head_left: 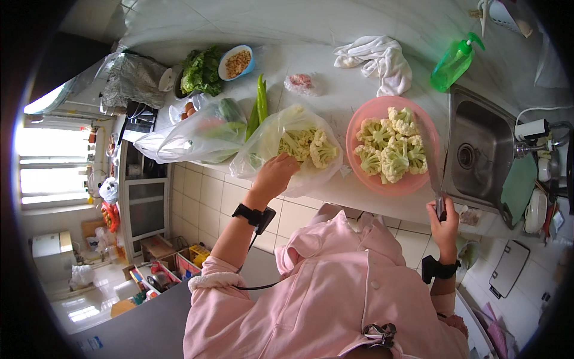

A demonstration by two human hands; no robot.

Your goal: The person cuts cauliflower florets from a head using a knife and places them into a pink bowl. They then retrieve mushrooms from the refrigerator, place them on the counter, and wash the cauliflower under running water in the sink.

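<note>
My right hand (445, 221) grips the dark handle of a kitchen knife (431, 157), whose long blade lies along the right side of a pink plastic bowl (354, 168). Cauliflower florets (394, 159) fill the middle of that bowl. My left hand (277, 175) is at the front left of an open clear plastic bag (305, 181), its fingertips at the cauliflower pieces (323, 150) inside. Whether those fingers hold a piece cannot be told. Left of this bag lie long green peppers (261, 101) and another plastic bag (193, 139) with vegetables in it.
Along the back stand leafy greens (202, 74), a blue-rimmed bowl (252, 65) of chopped food, wrapped meat (301, 83), a white cloth (381, 60) and a green pump bottle (452, 65). A steel sink (484, 134) is at the right. The counter's front edge runs before me.
</note>
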